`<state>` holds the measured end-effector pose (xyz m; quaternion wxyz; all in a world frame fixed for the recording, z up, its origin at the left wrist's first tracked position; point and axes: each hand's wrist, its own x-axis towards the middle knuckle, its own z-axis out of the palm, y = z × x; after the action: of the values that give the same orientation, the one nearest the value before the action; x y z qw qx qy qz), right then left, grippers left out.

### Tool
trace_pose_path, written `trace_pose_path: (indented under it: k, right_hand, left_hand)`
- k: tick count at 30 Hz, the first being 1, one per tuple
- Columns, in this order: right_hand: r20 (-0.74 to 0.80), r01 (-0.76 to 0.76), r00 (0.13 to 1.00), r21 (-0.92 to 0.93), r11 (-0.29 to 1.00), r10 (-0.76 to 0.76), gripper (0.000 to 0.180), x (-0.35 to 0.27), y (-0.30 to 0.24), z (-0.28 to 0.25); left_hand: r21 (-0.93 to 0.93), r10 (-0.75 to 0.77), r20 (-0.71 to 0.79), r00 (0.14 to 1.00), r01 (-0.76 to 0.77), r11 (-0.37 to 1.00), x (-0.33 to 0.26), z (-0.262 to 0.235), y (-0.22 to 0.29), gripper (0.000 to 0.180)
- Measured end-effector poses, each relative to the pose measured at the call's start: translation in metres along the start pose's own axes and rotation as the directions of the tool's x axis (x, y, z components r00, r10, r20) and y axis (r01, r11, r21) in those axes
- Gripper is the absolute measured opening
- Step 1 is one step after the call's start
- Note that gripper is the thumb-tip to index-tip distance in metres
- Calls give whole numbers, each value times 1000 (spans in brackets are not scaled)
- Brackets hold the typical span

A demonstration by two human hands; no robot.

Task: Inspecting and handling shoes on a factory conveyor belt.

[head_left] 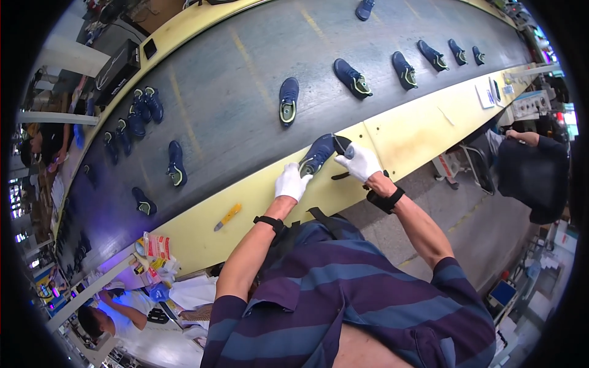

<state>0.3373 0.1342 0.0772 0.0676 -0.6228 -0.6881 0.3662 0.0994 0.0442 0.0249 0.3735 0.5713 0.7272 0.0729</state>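
A navy blue sneaker lies at the near edge of the conveyor, over the pale yellow ledge, its toe pointing away. My left hand, in a white glove, is closed on its heel end near the opening. My right hand, also gloved in white, is closed on a dark tool with a rounded grey part. The tool's black end touches or nearly touches the toe; its exact kind is unclear. A black strap lies on the ledge below my right hand.
Several navy sneakers, one of them, stand along the grey conveyor belt. A yellow-handled cutter lies on the ledge to my left. A black box sits on the far rim. Other people work at lower left and right.
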Motion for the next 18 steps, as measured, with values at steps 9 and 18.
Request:
trace_pose_path:
  k: [9, 18]
  right_hand:
    - [245, 7, 968, 156, 988, -45, 47, 9, -67, 6]
    - [265, 139, 956, -23, 990, -128, 54, 4, -20, 22]
  left_hand:
    - [9, -95, 90, 991, 95, 995, -5, -5, -14, 75]
    - [134, 6, 2, 1000, -6, 991, 11, 15, -31, 109]
